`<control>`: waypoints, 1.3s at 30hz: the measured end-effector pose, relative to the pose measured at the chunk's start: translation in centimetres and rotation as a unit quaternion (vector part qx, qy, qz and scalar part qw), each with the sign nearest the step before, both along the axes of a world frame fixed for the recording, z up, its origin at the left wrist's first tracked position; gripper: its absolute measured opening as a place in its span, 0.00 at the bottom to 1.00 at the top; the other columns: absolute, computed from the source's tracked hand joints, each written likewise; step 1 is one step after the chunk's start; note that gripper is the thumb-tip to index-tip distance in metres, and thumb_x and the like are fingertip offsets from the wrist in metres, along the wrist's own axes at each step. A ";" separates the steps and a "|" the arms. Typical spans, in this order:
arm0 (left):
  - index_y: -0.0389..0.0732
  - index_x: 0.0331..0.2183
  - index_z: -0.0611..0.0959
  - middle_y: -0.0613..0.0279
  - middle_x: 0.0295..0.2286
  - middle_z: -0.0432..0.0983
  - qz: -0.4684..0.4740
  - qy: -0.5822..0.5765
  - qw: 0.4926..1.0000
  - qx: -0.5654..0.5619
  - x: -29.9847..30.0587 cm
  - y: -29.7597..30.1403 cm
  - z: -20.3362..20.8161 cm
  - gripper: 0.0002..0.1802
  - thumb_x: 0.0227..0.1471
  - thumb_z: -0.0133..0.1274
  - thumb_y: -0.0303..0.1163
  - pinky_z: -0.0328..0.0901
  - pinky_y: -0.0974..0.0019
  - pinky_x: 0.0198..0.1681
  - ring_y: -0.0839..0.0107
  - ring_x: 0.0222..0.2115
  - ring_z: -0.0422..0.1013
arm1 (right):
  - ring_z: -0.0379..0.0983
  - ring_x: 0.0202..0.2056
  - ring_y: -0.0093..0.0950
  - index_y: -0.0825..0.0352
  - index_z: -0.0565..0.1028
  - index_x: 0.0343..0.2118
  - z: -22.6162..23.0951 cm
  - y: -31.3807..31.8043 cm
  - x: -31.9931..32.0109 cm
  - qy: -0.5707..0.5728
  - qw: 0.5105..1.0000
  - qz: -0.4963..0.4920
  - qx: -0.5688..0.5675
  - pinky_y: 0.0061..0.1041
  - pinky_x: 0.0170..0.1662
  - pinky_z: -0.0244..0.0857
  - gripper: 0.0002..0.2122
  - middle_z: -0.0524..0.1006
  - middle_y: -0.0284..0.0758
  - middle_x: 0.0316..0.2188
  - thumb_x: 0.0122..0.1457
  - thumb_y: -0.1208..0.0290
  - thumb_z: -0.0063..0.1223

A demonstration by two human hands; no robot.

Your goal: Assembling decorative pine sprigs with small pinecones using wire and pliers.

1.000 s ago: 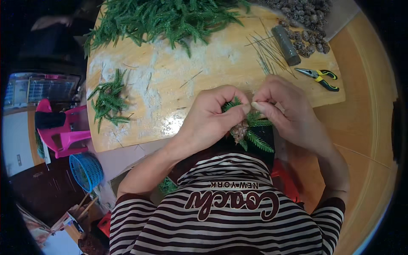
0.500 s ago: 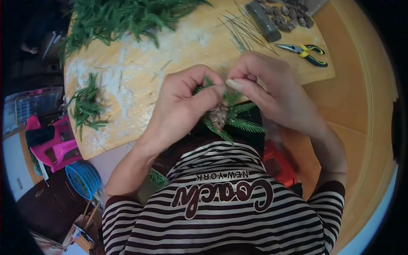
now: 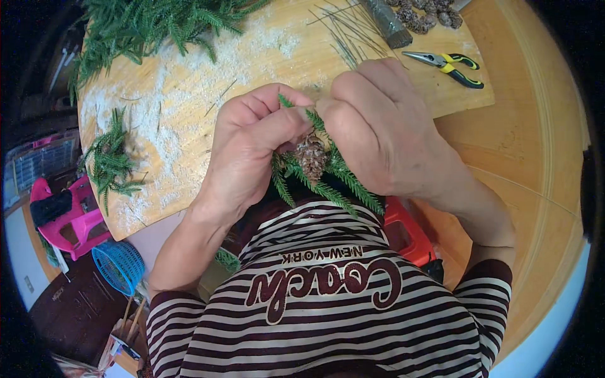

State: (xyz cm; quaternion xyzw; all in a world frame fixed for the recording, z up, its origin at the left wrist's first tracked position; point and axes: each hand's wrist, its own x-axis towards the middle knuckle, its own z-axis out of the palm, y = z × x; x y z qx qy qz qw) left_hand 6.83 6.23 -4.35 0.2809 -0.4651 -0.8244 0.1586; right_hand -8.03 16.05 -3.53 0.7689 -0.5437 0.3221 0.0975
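A brown pine cone [image 3: 311, 159] hangs among green artificial pine sprigs [image 3: 331, 195] in front of my striped shirt. My left hand [image 3: 249, 135] pinches the top of this bundle between thumb and fingers, just above the cone. Close against it on the other side, my right hand [image 3: 381, 129] is curled into a fist with its back toward me. Whatever that fist grips is hidden behind the knuckles. Both hands work over the near edge of the wooden board [image 3: 189, 157].
A heap of green sprigs [image 3: 151, 28] covers the board's far left, with a smaller pile [image 3: 112, 154] nearer. At the far right lie thin wires [image 3: 346, 31], a dark grey roll [image 3: 386, 24], several pine cones [image 3: 422, 16] and yellow-black pliers [image 3: 447, 63]. A blue basket [image 3: 120, 268] stands lower left.
My right hand has turned over from a fingertip pinch into a closed fist beside the bundle. The cone shows more fully, and the whole view has shifted slightly.
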 end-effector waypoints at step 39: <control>0.33 0.29 0.71 0.61 0.26 0.66 -0.062 0.169 0.957 -0.226 -0.1 -5.6 0.0 0.12 0.37 0.44 0.28 0.55 0.73 0.36 0.73 0.29 0.61 | 0.63 0.49 0.43 0.69 0.67 0.38 -0.8 8.1 -18.6 0.133 0.925 -0.193 0.299 0.33 0.52 0.59 0.15 0.63 0.44 0.52 0.51 0.68 0.57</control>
